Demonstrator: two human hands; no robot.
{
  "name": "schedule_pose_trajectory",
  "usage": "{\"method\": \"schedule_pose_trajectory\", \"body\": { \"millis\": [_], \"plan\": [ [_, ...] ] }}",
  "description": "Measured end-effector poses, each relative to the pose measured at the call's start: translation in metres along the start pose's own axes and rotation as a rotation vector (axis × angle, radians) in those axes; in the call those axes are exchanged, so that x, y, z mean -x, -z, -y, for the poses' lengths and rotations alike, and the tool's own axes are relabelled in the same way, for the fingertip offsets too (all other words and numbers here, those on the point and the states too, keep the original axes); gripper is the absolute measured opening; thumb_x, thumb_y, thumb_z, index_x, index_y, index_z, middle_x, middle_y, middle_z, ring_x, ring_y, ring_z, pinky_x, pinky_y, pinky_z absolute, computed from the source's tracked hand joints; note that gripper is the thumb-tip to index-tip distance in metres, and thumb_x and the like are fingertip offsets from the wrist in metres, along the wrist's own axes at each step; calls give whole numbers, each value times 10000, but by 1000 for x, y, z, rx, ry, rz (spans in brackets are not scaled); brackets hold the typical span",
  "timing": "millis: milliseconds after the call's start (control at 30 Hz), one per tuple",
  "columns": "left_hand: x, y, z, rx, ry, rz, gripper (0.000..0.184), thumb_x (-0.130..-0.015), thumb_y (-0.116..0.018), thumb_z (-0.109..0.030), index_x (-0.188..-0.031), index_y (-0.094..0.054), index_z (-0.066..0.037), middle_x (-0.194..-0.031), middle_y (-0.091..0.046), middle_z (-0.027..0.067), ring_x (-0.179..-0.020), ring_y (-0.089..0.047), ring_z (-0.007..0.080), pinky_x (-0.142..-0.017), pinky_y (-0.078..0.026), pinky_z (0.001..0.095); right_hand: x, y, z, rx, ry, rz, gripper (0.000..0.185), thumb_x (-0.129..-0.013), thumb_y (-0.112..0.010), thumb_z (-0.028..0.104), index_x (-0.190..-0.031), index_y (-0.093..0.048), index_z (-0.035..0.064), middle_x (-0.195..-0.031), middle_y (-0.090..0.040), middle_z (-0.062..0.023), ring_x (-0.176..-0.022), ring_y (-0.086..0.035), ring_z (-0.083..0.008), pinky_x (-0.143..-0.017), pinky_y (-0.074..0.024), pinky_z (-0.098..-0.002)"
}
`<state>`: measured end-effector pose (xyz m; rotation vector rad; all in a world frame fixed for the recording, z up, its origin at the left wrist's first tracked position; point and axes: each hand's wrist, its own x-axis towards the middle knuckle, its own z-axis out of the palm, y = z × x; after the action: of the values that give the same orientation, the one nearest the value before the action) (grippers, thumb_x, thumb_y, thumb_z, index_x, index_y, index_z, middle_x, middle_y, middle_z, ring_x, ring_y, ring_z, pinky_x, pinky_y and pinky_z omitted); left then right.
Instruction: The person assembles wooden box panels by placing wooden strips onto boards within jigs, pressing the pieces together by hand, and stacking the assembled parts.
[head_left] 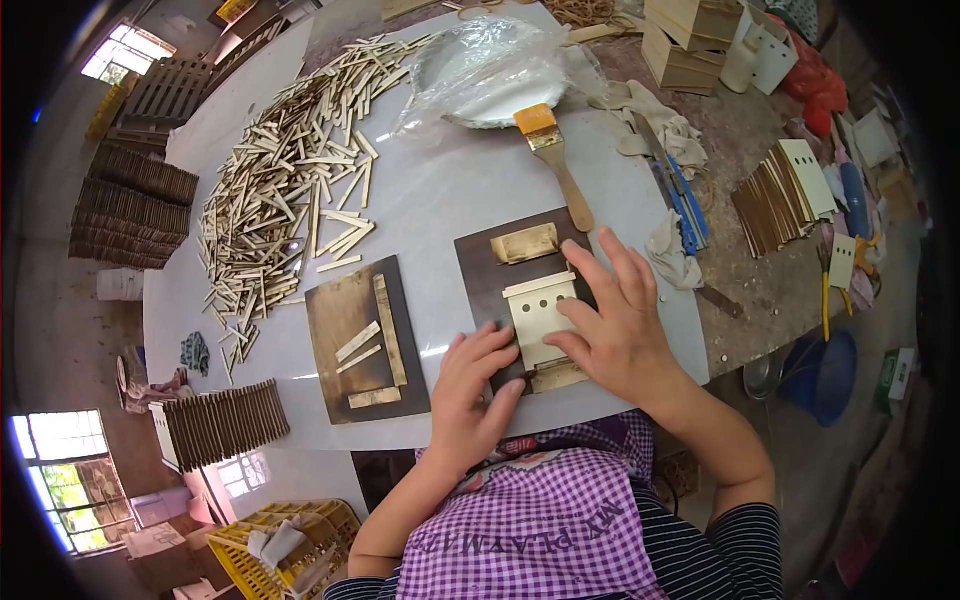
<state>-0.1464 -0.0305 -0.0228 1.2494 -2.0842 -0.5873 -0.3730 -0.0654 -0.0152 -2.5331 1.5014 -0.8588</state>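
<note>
A pale wooden panel (pixel 535 335) with a row of three round holes lies on a dark board (pixel 480 255) in front of me. A narrow strip (pixel 540 285) runs along its far edge. My left hand (pixel 475 395) rests against the panel's left side, fingers apart. On the other side my right hand (pixel 625 325) is spread over the panel's right edge, its thumb and a finger touching the surface. Stained wooden blocks sit at the board's far side (pixel 525 244) and near side (pixel 557 377). A brush (pixel 562 170) with a wooden handle lies just beyond.
Left of me, a second dark board (pixel 340 310) carries loose strips. A large heap of thin wooden strips (pixel 290 170) covers the table's left. Behind are a plastic-wrapped bowl (pixel 490 75) and a blue-handled knife (pixel 683 205). Stacked panels (pixel 785 190) stand at right.
</note>
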Motion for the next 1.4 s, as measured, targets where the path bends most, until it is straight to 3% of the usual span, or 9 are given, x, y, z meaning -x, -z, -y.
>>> {"method": "schedule_pose_trajectory", "body": {
  "millis": [100, 233, 467, 567, 700, 1133, 1200, 1267, 1400],
  "plan": [
    [12, 5, -1, 1084, 479, -145, 157, -1029, -597, -167, -1132, -670, -75, -1149, -683, 65, -1120, -626, 252, -1042, -461, 428, 8, 18, 10, -40, 7, -36, 353, -787, -832, 307, -951, -634, 65, -1529, -453, -159, -1440, -352, -432, -1115, -345, -563],
    [4, 22, -10, 2072, 668, -99, 192, -1084, -526, -234, -1054, -666, -105, -1007, -621, -6, -911, -569, 140, -884, -478, 297, 13, 67, 36, -188, 136, -145, 380, -846, -804, 310, -1090, -621, 84, -1402, -534, -134, -1317, -456, -396, -1007, -455, -505],
    [5, 24, -10, 2216, 695, -144, 201, -1082, -535, -287, -1050, -646, -122, -924, -553, -42, -817, -496, 93, -782, -437, 256, 6, 106, 59, -38, 419, -509, 385, -953, -709, 385, -1278, -563, 240, -1219, -542, -101, -1023, -560, -299, -823, -516, -469],
    [10, 22, -5, 2181, 660, -151, 179, -1073, -552, -289, -1032, -614, -127, -903, -526, -41, -802, -480, 92, -763, -423, 261, 17, 116, 83, -192, 142, -291, 332, -965, -695, 342, -1268, -566, 303, -1213, -545, -118, -979, -580, -307, -797, -515, -457],
    [13, 24, -4, 2079, 652, -154, 179, -1052, -595, -293, -986, -552, -132, -863, -473, -36, -772, -451, 96, -746, -404, 275, -6, 108, 97, -401, 217, -516, 204, -995, -645, 346, -1128, -746, 229, -1047, -743, -94, -924, -708, -300, -728, -588, -358],
    [23, 30, 4, 2025, 659, -302, 109, -1044, -599, -205, -1000, -535, -128, -865, -444, -27, -786, -438, 109, -757, -401, 270, -18, 139, 111, -264, 196, -329, 75, -924, -728, 161, -909, -655, 163, -993, -722, -125, -843, -667, -269, -634, -555, -297],
    [26, 36, 6, 2009, 646, -321, 92, -1045, -593, -190, -1007, -536, -128, -872, -443, -24, -794, -438, 111, -760, -403, 271, -26, 143, 125, -419, -93, -469, 154, -864, -767, 86, -949, -640, 104, -1185, -678, -151, -909, -682, -285, -661, -567, -300],
    [29, 42, 10, 1991, 606, -348, 71, -1043, -591, -169, -1021, -537, -128, -881, -441, -20, -803, -436, 114, -766, -407, 271, -17, 130, 71, -197, 371, -526, 395, -805, -794, 28, -1153, -611, 75, -1517, -454, -151, -992, -696, -317, -707, -590, -334],
    [35, 43, 17, 2012, 573, -357, 61, -1039, -596, -153, -1060, -545, -126, -889, -444, -17, -807, -441, 118, -771, -410, 269, -3, 130, 82, -124, 367, -519, 392, -819, -785, 48, -1165, -608, 98, -1486, -465, -150, -990, -686, -318, -713, -584, -343]
  ]
}}
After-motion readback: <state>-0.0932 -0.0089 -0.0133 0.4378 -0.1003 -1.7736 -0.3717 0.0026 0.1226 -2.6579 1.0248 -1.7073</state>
